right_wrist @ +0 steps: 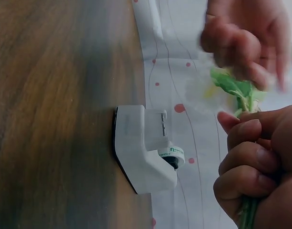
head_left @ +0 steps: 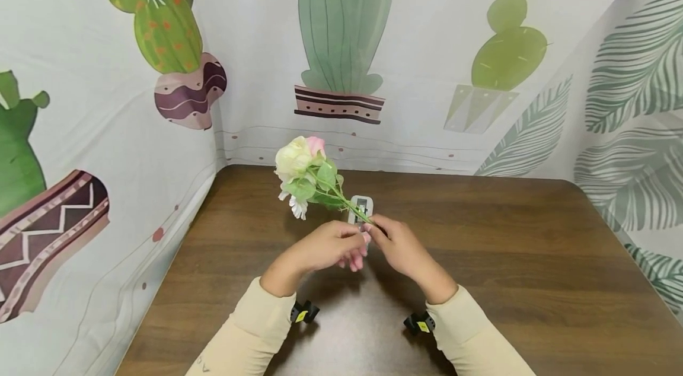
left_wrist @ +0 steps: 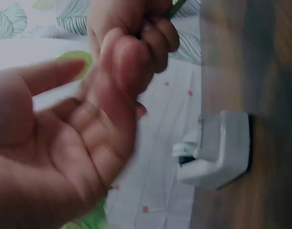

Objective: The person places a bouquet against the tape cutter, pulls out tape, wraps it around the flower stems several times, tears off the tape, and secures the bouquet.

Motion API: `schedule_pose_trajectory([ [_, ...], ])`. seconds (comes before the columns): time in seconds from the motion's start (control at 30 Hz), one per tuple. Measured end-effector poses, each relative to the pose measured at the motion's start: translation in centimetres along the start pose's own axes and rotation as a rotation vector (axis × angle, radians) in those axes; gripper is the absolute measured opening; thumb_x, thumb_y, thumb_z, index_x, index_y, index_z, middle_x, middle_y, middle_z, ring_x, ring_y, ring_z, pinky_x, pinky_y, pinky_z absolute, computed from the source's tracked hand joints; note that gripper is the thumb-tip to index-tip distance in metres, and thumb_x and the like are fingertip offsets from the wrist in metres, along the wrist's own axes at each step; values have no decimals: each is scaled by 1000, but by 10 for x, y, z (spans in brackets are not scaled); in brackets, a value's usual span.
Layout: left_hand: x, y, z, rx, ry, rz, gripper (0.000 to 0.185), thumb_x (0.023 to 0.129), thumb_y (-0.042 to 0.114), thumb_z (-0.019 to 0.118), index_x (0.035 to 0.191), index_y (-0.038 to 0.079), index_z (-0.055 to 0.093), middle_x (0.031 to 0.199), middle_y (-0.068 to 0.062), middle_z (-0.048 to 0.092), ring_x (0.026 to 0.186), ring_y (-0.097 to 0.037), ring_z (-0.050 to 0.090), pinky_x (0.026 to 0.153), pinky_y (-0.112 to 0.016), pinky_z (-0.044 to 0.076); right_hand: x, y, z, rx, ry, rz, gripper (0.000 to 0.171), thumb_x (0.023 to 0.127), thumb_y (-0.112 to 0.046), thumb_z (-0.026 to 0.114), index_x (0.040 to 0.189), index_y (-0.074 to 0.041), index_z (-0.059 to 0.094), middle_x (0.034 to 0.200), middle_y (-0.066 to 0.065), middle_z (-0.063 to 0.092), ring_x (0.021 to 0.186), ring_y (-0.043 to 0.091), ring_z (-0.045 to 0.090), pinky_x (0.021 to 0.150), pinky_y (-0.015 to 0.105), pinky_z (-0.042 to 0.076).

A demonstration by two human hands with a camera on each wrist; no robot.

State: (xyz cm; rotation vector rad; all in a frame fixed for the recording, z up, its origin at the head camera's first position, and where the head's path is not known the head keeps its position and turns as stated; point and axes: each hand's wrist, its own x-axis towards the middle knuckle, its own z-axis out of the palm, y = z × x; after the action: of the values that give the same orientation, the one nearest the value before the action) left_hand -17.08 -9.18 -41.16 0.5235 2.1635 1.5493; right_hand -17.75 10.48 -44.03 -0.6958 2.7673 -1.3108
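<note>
A small bunch of artificial-looking flowers (head_left: 293, 161) in cream, pink and white leans up and left above the table. My right hand (head_left: 402, 247) grips its green stems (right_wrist: 248, 212) with curled fingers. Close beside it, my left hand (head_left: 325, 247) is blurred in both wrist views. Its thumb (left_wrist: 55, 76) stands apart from loosely bent fingers, and I see nothing held between them. Whether its fingertips touch the right hand I cannot tell. A white tape dispenser (right_wrist: 141, 152) with a small roll of tape (right_wrist: 172, 153) stands on the table just beyond both hands.
The brown wooden table (head_left: 507, 257) has its far edge against a white cloth backdrop (head_left: 256, 67) printed with cacti and leaves. A dark strap-mounted device sits at each wrist, below the cream sleeves (head_left: 256, 322).
</note>
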Motion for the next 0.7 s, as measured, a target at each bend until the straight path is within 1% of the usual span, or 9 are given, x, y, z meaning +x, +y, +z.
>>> schedule_pose_trajectory([
  [0.07,-2,6,2,-46,17,89,20,103,17,55,103,2,67,80,-11,70,70,-18,68,62,-31,55,0,0,0,-26,-10,-13,17,105,-18,53,109,-14,70,76,1,59,66,9,49,64,26,44],
  [0.13,-3,10,4,-55,105,198,17,102,11,56,112,2,66,89,-13,69,79,-21,68,70,-31,58,0,-1,1,-53,-25,-36,18,104,-14,54,111,-12,70,77,0,60,67,8,49,65,25,44],
  [0.2,-3,12,5,10,213,295,20,101,5,54,117,2,65,96,-11,69,89,-23,69,79,-30,58,-1,-1,2,-72,-57,-67,16,104,-15,55,107,-10,70,74,-2,55,65,7,45,63,24,42],
  [0.27,-3,12,4,158,285,343,24,100,3,52,120,5,64,107,-7,70,102,-21,68,88,-32,56,-1,-1,2,-80,-96,-95,15,104,-17,56,101,-11,69,73,-5,53,65,6,45,63,23,41],
  [0.37,-2,9,3,417,290,342,29,101,4,50,125,10,64,121,-3,69,115,-19,65,98,-38,52,-2,-1,3,-100,-149,-119,15,104,-18,57,96,-12,67,74,-6,54,66,5,46,64,22,42],
  [0.47,0,4,3,632,251,301,27,102,9,51,125,11,65,123,-3,69,113,-19,66,98,-39,53,-3,-2,3,-130,-186,-126,13,104,-17,56,97,-13,67,77,-6,59,70,7,50,67,23,44],
  [0.5,1,2,4,695,241,287,26,102,11,52,124,10,66,119,-3,71,108,-19,67,96,-40,53,-3,-3,4,-142,-200,-130,14,104,-17,56,96,-13,66,78,-5,59,71,7,50,68,23,44],
  [0.57,1,0,5,803,232,257,18,102,14,53,111,11,69,102,-1,72,93,-18,69,89,-41,54,-2,-3,5,-166,-224,-132,14,104,-18,55,96,-13,66,77,-6,58,71,7,50,68,24,44],
  [0.7,-1,-4,6,929,213,207,20,102,18,53,85,17,62,73,6,59,70,-15,60,79,-43,51,-2,-3,6,-182,-262,-128,15,104,-18,56,96,-11,66,72,-8,54,66,5,48,64,23,43],
])
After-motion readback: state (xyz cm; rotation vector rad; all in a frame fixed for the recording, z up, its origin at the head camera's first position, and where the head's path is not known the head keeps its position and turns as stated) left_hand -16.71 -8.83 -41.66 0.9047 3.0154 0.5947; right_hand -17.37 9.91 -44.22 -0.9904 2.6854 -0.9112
